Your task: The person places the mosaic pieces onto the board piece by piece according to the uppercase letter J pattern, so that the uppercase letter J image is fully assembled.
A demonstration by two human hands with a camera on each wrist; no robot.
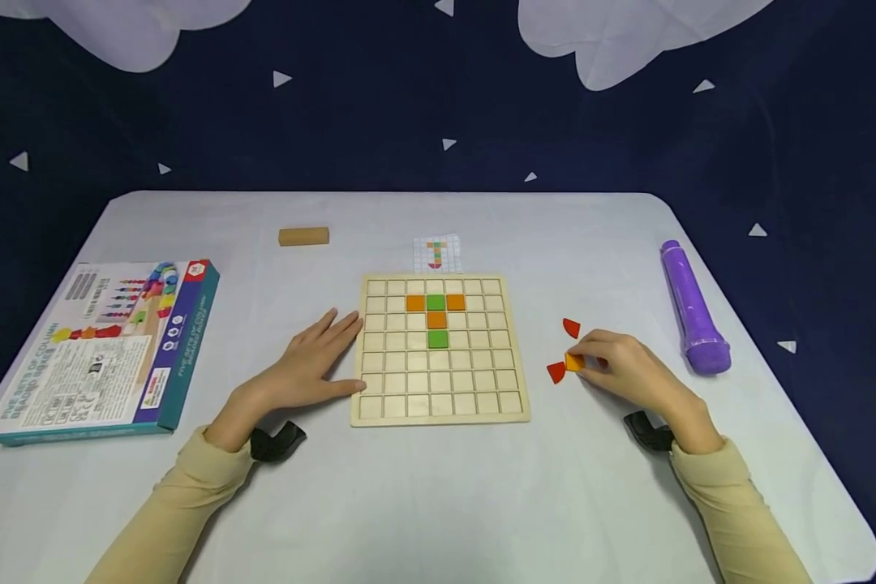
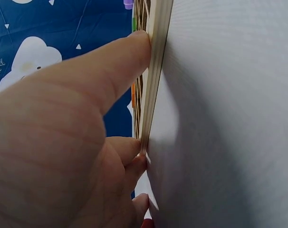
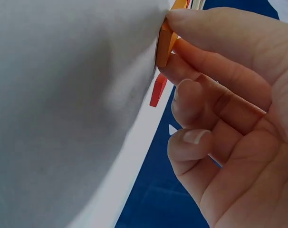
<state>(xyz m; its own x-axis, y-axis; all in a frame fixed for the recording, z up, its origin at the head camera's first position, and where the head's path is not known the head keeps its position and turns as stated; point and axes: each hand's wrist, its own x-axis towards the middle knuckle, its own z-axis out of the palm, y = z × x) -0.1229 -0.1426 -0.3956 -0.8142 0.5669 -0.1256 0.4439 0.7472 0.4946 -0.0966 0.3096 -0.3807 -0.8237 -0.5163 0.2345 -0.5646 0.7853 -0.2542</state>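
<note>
My left hand (image 1: 308,369) lies with spread, straight fingers at the left edge of a wooden grid board (image 1: 394,410); in the left wrist view its thumb and fingertips touch the board's rim (image 2: 156,71). Orange and green square tiles sit in the board's upper middle cells, three in a row and two below the central green tile (image 1: 435,302). Right of the board, my right hand (image 1: 624,365) pinches an orange square tile (image 3: 166,45) between thumb and index finger, close over the table. Two red quarter-round pieces lie beside it, one behind (image 1: 571,328) and one to the left (image 1: 556,372).
A small pattern card (image 1: 448,255) lies behind the board, and a wooden block (image 1: 303,236) farther left. A boxed toy set (image 1: 80,357) occupies the table's left side. The purple microphone-shaped object (image 1: 693,312) lies near the right edge of the white table (image 1: 438,503).
</note>
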